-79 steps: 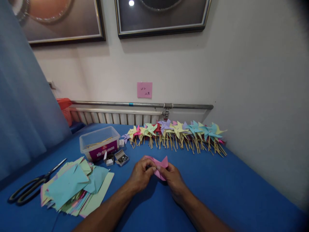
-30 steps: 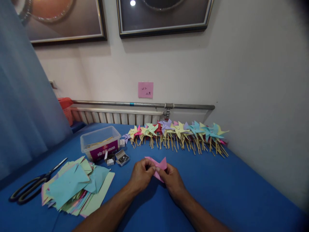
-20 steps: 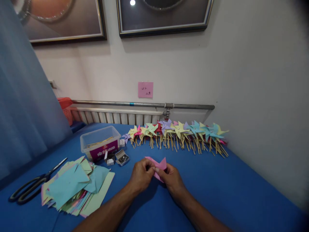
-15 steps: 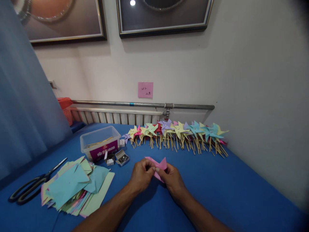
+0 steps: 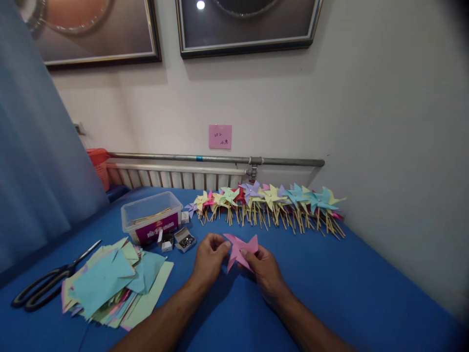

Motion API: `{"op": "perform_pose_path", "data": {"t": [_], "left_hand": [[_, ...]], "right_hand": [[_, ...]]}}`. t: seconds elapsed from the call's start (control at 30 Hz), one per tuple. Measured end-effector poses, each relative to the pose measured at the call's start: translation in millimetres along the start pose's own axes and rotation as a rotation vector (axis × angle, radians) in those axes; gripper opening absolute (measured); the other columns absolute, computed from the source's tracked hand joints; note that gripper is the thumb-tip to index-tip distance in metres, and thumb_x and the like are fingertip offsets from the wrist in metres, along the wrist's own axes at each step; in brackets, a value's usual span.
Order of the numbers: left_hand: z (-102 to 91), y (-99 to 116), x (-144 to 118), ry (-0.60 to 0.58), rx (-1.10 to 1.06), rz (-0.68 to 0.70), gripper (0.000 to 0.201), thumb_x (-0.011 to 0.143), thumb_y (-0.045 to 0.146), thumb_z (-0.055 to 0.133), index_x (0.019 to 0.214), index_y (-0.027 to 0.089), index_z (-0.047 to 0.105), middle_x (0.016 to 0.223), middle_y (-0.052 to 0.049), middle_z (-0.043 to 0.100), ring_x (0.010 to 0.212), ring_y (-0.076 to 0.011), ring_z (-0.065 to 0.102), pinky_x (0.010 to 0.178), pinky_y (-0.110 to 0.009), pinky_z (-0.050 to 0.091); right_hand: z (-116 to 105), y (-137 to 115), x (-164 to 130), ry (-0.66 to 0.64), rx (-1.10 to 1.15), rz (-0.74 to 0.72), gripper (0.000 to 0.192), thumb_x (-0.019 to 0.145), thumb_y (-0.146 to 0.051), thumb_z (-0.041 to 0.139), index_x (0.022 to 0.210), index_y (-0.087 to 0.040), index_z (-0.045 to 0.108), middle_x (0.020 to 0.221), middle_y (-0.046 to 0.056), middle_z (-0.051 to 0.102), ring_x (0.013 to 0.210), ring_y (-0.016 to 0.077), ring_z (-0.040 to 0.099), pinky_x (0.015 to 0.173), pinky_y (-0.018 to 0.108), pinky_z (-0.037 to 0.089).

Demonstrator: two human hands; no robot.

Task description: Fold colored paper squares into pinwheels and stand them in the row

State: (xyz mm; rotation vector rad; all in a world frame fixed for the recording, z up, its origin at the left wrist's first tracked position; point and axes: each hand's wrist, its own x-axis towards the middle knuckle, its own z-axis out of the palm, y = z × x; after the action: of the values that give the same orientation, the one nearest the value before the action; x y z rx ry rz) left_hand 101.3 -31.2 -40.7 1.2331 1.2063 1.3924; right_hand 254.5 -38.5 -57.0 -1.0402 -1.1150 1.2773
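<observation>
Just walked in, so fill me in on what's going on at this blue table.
A person holds a folded pink paper pinwheel head between the left hand and the right hand, just above the blue table. A row of finished pinwheels on sticks lies along the wall. To the left sit a pile of coloured paper squares, scissors, a clear plastic box and small boxes of pins.

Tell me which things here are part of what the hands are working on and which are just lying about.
In hand:
left hand
right hand
pink paper, pinched between both hands

Lying about:
scissors
paper pile
plastic box
small boxes
pinwheels in a row by the wall
</observation>
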Motion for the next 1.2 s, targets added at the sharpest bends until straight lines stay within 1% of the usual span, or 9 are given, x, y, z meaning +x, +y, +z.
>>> {"op": "perform_pose_path", "data": {"t": [0.07, 0.13, 0.23, 0.33, 0.5, 0.73, 0.97, 1.1, 1.2], "left_hand": [[-2.3, 2.7, 1.3, -0.080, -0.138, -0.105, 0.025, 0.069, 0.037, 0.073, 0.073, 0.016, 0.061, 0.062, 0.002, 0.059, 0.055, -0.0106, 0.052, 0.057, -0.024, 0.039], [-3.4, 4.6, 0.9, -0.219, -0.238, -0.185, 0.028, 0.066, 0.039, 0.076, 0.069, 0.014, 0.063, 0.058, 0.001, 0.059, 0.052, -0.0100, 0.050, 0.055, -0.024, 0.037], [-2.4, 5.8, -0.7, -0.299, -0.273, -0.209, 0.029, 0.058, 0.034, 0.083, 0.068, 0.012, 0.068, 0.058, -0.002, 0.063, 0.053, -0.0114, 0.053, 0.056, -0.025, 0.038], [-0.6, 4.5, -0.4, -0.282, -0.255, -0.192, 0.028, 0.052, 0.028, 0.086, 0.066, 0.012, 0.068, 0.059, -0.003, 0.065, 0.055, -0.0133, 0.056, 0.058, -0.026, 0.040], [-0.4, -0.2, 2.4, -0.225, -0.196, -0.194, 0.025, 0.050, 0.022, 0.084, 0.065, 0.013, 0.066, 0.056, 0.001, 0.061, 0.052, -0.0100, 0.051, 0.055, -0.023, 0.037], [0.7, -2.5, 2.3, -0.200, -0.156, -0.202, 0.026, 0.050, 0.025, 0.084, 0.063, 0.014, 0.064, 0.055, 0.003, 0.059, 0.051, -0.0090, 0.049, 0.054, -0.022, 0.036], [0.8, -0.8, 1.8, -0.196, -0.125, -0.180, 0.025, 0.053, 0.026, 0.082, 0.065, 0.013, 0.064, 0.056, 0.002, 0.059, 0.052, -0.0093, 0.048, 0.054, -0.023, 0.036], [0.7, -1.5, 1.8, -0.184, -0.121, -0.182, 0.023, 0.053, 0.024, 0.081, 0.065, 0.014, 0.064, 0.056, 0.003, 0.059, 0.052, -0.0092, 0.048, 0.053, -0.023, 0.036], [0.7, -2.6, 1.8, -0.186, -0.126, -0.182, 0.023, 0.053, 0.024, 0.080, 0.064, 0.014, 0.063, 0.055, 0.003, 0.058, 0.051, -0.0088, 0.046, 0.053, -0.023, 0.034]], "right_hand": [[1.2, -1.7, -1.5, -0.010, -0.010, -0.011, 0.046, 0.068, -0.058, 0.078, 0.084, -0.015, 0.071, 0.068, 0.003, 0.068, 0.055, 0.0143, 0.052, 0.054, 0.027, 0.041], [2.3, -2.8, -3.4, -0.033, -0.034, -0.020, 0.046, 0.068, -0.058, 0.078, 0.082, -0.015, 0.070, 0.066, 0.002, 0.066, 0.055, 0.0142, 0.052, 0.054, 0.026, 0.040], [3.4, -3.6, -5.7, -0.063, -0.064, -0.021, 0.044, 0.070, -0.057, 0.076, 0.079, -0.015, 0.068, 0.061, 0.000, 0.064, 0.055, 0.0140, 0.052, 0.054, 0.025, 0.040], [3.7, -4.0, -6.0, -0.072, -0.077, -0.010, 0.040, 0.071, -0.053, 0.076, 0.080, -0.015, 0.070, 0.061, 0.000, 0.064, 0.057, 0.0146, 0.053, 0.056, 0.026, 0.040], [3.2, -2.2, -3.2, -0.100, -0.086, -0.002, 0.036, 0.071, -0.049, 0.076, 0.082, -0.015, 0.074, 0.065, 0.000, 0.065, 0.058, 0.0148, 0.053, 0.057, 0.026, 0.039], [-2.0, 4.0, -1.0, -0.095, -0.163, -0.059, 0.043, 0.073, -0.057, 0.073, 0.085, -0.016, 0.074, 0.070, 0.003, 0.069, 0.066, 0.0196, 0.060, 0.062, 0.029, 0.045], [-3.7, 8.0, 1.6, -0.098, -0.151, -0.077, 0.047, 0.073, -0.057, 0.074, 0.094, -0.015, 0.076, 0.079, 0.007, 0.074, 0.072, 0.0228, 0.065, 0.069, 0.033, 0.051], [-3.8, 8.6, 2.2, -0.125, -0.129, -0.074, 0.046, 0.075, -0.055, 0.074, 0.098, -0.015, 0.076, 0.081, 0.007, 0.075, 0.072, 0.0228, 0.065, 0.068, 0.033, 0.051], [-3.5, 7.4, 1.5, -0.110, -0.144, -0.059, 0.042, 0.075, -0.052, 0.073, 0.092, -0.015, 0.074, 0.076, 0.005, 0.073, 0.069, 0.0210, 0.063, 0.064, 0.030, 0.048]]}}
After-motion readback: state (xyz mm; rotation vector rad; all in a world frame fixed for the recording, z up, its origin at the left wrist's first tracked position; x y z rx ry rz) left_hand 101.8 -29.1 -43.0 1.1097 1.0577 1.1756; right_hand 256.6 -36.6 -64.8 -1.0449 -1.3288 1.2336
